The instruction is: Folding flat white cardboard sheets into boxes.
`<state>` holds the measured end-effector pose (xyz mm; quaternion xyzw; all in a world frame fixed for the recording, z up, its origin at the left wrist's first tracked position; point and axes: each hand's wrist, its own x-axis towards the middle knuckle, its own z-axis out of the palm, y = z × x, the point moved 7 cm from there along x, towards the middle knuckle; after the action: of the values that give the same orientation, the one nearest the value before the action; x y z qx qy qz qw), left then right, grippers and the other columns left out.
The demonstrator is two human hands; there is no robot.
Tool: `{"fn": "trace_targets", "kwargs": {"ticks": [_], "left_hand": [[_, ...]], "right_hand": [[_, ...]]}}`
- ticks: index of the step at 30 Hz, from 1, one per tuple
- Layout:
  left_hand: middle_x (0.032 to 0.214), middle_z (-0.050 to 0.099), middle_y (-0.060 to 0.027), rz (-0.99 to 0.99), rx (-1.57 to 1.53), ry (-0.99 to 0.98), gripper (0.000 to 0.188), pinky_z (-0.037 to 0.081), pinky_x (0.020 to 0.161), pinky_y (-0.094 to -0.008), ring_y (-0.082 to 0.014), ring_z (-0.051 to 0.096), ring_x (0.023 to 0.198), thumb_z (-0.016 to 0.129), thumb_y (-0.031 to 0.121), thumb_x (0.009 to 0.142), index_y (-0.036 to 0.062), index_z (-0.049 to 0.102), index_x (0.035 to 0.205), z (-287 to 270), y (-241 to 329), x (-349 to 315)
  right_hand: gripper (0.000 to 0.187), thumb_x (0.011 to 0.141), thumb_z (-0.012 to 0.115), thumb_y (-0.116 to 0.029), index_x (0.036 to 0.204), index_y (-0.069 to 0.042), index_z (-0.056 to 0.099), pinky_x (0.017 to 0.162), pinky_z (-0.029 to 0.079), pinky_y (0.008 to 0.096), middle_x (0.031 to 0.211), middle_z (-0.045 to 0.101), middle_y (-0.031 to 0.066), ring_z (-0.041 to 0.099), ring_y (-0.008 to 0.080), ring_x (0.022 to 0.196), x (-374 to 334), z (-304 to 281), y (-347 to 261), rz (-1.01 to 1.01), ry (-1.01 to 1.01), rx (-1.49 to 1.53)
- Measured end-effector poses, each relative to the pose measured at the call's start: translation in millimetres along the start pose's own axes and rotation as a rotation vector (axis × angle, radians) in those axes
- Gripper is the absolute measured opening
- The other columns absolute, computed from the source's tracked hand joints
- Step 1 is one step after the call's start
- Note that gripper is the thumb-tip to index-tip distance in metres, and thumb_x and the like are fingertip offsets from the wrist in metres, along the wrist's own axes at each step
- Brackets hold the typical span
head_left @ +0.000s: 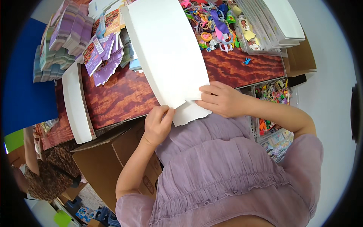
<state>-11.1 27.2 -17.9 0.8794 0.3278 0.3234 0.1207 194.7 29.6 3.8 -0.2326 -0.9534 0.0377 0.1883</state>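
Observation:
A long white cardboard box blank, partly folded, lies across the wood-patterned table and reaches past its front edge toward me. My left hand pinches the near left corner of the blank between thumb and fingers. On the near right corner, my right hand grips the edge with bent fingers. Between the hands the end flap hangs out toward my body, with small tabs on its edge. The blank's inside is plain white; its underside is hidden.
Stacks of purple and green cards and loose fanned booklets are at the left. A narrow white tray overhangs the edge. Colourful trinkets and stacked white boxes are at the right. A cardboard box stands below; another person is at far left.

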Motion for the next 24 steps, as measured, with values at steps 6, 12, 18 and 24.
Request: {"fn": "trace_targets", "kwargs": {"ticks": [6, 12, 18, 24], "left_hand": [[0.12, 0.063, -0.0183, -0.013, -0.03, -0.09, 0.051, 0.055, 0.081, -0.0423, -0.0354, 0.065, 0.098, 0.069, -0.006, 0.076, -0.0067, 0.06, 0.126, -4.7, 5.2, -7.5], [0.13, 0.062, -0.0177, -0.015, 0.079, -0.135, 0.053, 0.055, 0.085, -0.0432, -0.0362, 0.065, 0.103, 0.07, -0.005, 0.075, -0.004, 0.062, 0.127, -10.2, 13.0, -4.3], [0.113, 0.067, -0.0138, -0.052, -0.095, -0.031, 0.031, 0.055, 0.079, -0.0378, -0.0309, 0.066, 0.091, 0.072, -0.004, 0.082, -0.0009, 0.07, 0.113, -10.6, 15.3, -3.7], [0.095, 0.063, -0.0124, -0.528, -0.323, 0.088, 0.022, 0.051, 0.07, -0.032, -0.0208, 0.06, 0.077, 0.072, 0.002, 0.093, 0.0006, 0.068, 0.114, -4.8, -3.0, -3.9]], "right_hand": [[0.043, 0.093, 0.058, -0.015, 0.133, -0.002, 0.064, 0.107, 0.044, 0.0437, 0.128, 0.063, 0.011, 0.055, 0.0285, 0.133, -9.2, 5.9, -2.9, 0.002, -0.072, -0.096], [0.034, 0.092, 0.065, -0.013, 0.125, -0.004, 0.066, 0.101, 0.048, 0.0441, 0.129, 0.069, 0.0117, 0.062, 0.0285, 0.125, -9.5, 8.7, 2.0, 0.136, 0.134, 0.098], [0.019, 0.09, 0.072, -0.014, 0.107, -0.008, 0.067, 0.09, 0.046, 0.0409, 0.107, 0.071, 0.0054, 0.065, 0.0246, 0.103, -3.6, 2.2, 17.2, 0.324, 0.118, 0.444], [0.014, 0.094, 0.07, -0.019, 0.103, -0.008, 0.066, 0.083, 0.042, 0.0389, 0.095, 0.067, 0.0054, 0.061, 0.0255, 0.091, 8.1, 11.2, 31.0, 0.572, 0.084, 0.554]]}}
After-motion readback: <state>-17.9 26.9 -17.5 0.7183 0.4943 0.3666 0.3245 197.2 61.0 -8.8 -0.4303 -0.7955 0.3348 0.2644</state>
